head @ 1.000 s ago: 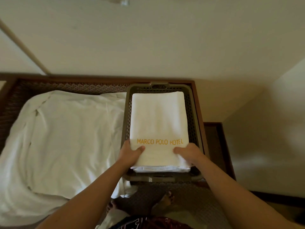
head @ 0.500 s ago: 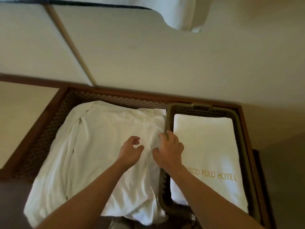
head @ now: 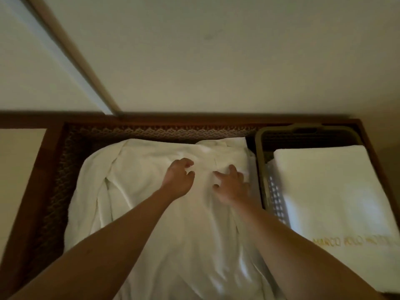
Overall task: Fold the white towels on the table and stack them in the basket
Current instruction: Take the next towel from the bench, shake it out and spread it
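Nearest to me, my two bare forearms run up from the near edge of the counter [head: 54,148], crossing the loose white towel [head: 151,213] that lies rumpled over most of the counter's middle and left. The towel's near end spills past the bottom of the view, so I cannot see where it stops.

Farther up, my left hand [head: 178,178] rests on the towel near its far end, fingers curled down into the cloth; the grip looks like it is bunching a fold, though blur keeps me from being sure how much fabric it holds. Just beside it, my right hand [head: 232,187] lies on the same towel with fingers spread and bent at the tips, pressing on the cloth rather than pinching it.

At the counter's right edge sits the basket [head: 260,161], its left wall touching the loose towel. Inside it is a folded towel [head: 331,191], flat, with gold lettering blurred near its near end.

Beyond the towel, a patterned strip runs along the far edge of the counter.
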`<state>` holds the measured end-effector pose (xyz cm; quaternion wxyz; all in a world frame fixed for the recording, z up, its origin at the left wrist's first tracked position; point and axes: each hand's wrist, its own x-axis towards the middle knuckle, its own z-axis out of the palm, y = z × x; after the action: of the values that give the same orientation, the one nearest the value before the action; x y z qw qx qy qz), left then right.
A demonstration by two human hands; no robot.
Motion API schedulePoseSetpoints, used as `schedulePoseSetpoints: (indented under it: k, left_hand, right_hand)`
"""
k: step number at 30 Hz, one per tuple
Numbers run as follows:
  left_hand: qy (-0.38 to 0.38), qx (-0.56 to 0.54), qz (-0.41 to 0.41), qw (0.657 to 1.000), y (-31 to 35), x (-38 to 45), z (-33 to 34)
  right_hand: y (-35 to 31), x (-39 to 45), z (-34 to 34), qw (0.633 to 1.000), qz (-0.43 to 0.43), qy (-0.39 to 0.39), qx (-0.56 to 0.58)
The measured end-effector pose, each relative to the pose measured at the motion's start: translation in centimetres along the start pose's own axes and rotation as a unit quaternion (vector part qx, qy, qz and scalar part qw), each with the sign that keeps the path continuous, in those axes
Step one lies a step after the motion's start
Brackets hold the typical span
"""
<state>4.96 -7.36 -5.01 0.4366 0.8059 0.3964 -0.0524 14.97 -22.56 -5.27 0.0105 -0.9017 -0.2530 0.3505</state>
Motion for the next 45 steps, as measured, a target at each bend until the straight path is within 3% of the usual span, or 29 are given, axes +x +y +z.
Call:
schedulePoseSetpoints:
  k: [5,7,11,13,16,18,22,25,28,30,31,33,35,39,40,45]
  left_hand:
    - [-0.015,-0.02,0.027,0.999,-0.9,0.0,0.3]
    - [-0.008,-0.025,0.042,0.999,-0.9,-0.1,0.3]
    - [0.014,-0.02,0.122,0.992,-0.6,-1.4,-0.2]
    - [-0.008,0.024,0.2,0.979,-0.2,-2.2,-0.5]
    - [-0.069,0.15,0.306,0.938,0.9,-4.5,-1.5]
    - [-0.094,0.192,0.355,0.91,0.7,-6.3,-2.2]
    - [-0.109,0.25,0.274,0.922,-2.1,-9.2,-4.3]
    - [-0.101,0.351,0.203,0.908,-5.6,-12.2,-7.0]
    - [-0.027,0.352,0.144,0.925,-8.6,-15.8,-9.4]
    - [-0.018,0.245,0.165,0.955,-8.4,-19.5,-9.7]
    - [-0.036,0.182,0.183,0.965,-7.5,-21.9,-9.6]
    - [-0.073,0.081,0.216,0.97,-5.3,-27.2,-9.3]
    - [-0.087,0.01,0.238,0.967,-3.0,-31.8,-8.8]
    - [-0.077,-0.095,0.27,0.955,-2.9,-37.3,-9.1]
    - [-0.065,-0.106,0.274,0.954,-4.0,-37.9,-9.3]
    - [-0.054,0.008,0.293,0.954,-13.1,-39.5,-12.1]
  right_hand:
    - [0.1,0.2,0.4,0.997,0.04,0.058,0.037]
    - [0.1,-0.3,-0.2,0.984,0.045,0.12,0.124]
    - [-0.9,-3.5,-1.7,0.887,0.09,0.187,0.412]
    - [-2.0,-5.9,-2.4,0.83,0.092,0.14,0.532]
    - [-2.7,-9.5,-3.7,0.733,0.127,-0.037,0.668]
    - [-2.6,-12.7,-4.1,0.699,0.112,-0.121,0.696]
    - [-2.2,-18.8,-3.6,0.665,0.032,-0.177,0.725]
    - [-1.2,-24.1,-2.3,0.623,-0.039,-0.187,0.758]
    - [-0.8,-28.8,-0.2,0.574,-0.066,-0.118,0.807]
    - [-0.8,-30.8,1.7,0.609,-0.086,-0.018,0.788]
    - [-1.1,-31.9,2.7,0.657,-0.103,0.018,0.746]
    - [-2.0,-34.0,5.0,0.792,-0.135,0.05,0.594]
    - [-3.5,-36.0,7.3,0.87,-0.157,0.047,0.464]
    - [-6.6,-39.7,9.3,0.908,-0.146,0.137,0.368]
    - [-7.2,-40.8,9.3,0.893,-0.15,0.14,0.401]
    - [-8.5,-44.8,9.8,0.849,-0.119,0.007,0.515]
